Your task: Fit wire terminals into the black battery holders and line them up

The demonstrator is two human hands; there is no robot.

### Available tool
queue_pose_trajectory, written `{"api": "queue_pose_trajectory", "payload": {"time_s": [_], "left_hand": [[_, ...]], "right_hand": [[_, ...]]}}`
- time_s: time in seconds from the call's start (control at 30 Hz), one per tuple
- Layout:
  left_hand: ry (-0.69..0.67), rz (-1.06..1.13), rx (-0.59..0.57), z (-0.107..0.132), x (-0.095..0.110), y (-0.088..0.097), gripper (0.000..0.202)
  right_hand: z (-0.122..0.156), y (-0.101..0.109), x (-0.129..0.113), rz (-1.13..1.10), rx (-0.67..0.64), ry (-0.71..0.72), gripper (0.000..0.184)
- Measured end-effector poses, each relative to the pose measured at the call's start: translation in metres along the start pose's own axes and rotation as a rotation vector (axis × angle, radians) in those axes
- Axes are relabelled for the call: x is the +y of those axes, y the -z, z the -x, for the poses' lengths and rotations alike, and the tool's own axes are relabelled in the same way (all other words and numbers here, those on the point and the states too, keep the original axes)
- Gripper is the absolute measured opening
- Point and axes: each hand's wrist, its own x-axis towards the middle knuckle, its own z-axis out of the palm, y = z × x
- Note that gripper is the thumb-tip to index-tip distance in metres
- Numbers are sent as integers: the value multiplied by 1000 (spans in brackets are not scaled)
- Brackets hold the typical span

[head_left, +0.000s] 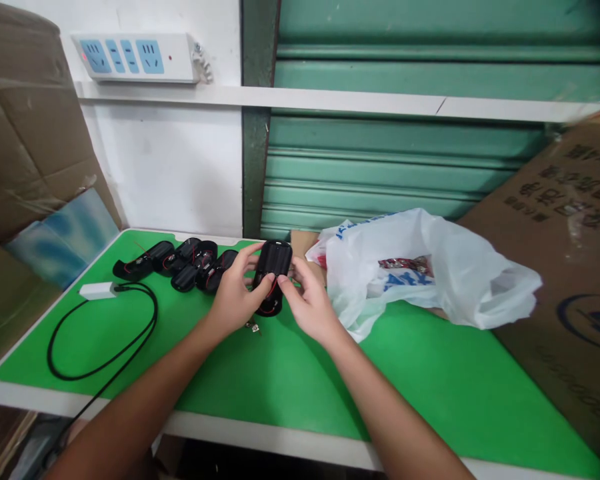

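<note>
Both my hands hold one black battery holder [273,267] with thin red wire, lifted a little above the green table [290,373]. My left hand [235,290] wraps its left side, thumb and fingers closed on it. My right hand [307,303] pinches its right lower edge. A row of several similar black battery holders [180,265] with red wires lies on the table just left of my hands. A small metal part [253,327] lies on the green surface under my left hand.
A white plastic bag [420,273] with packets inside lies right of my hands. A white adapter [96,290] with a looped black cable [105,333] sits at the left. Cardboard boxes [570,267] flank both sides. A power strip [137,57] hangs on the wall.
</note>
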Motion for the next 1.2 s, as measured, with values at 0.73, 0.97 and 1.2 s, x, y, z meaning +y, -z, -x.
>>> {"api": "queue_pose_trajectory", "payload": {"time_s": [0.73,0.97,1.2], "left_hand": [[-112,-195,47,5,-18,-10,52],[-83,-183,58,3,-19,-8,56],[-28,-83,161,-8,-8,17,54]], "right_hand": [[2,-12,21,21,45,-33,35],[-4,-12,22,-62,25,-61,33],[-14,1,15,-212,39,-155,27]]}}
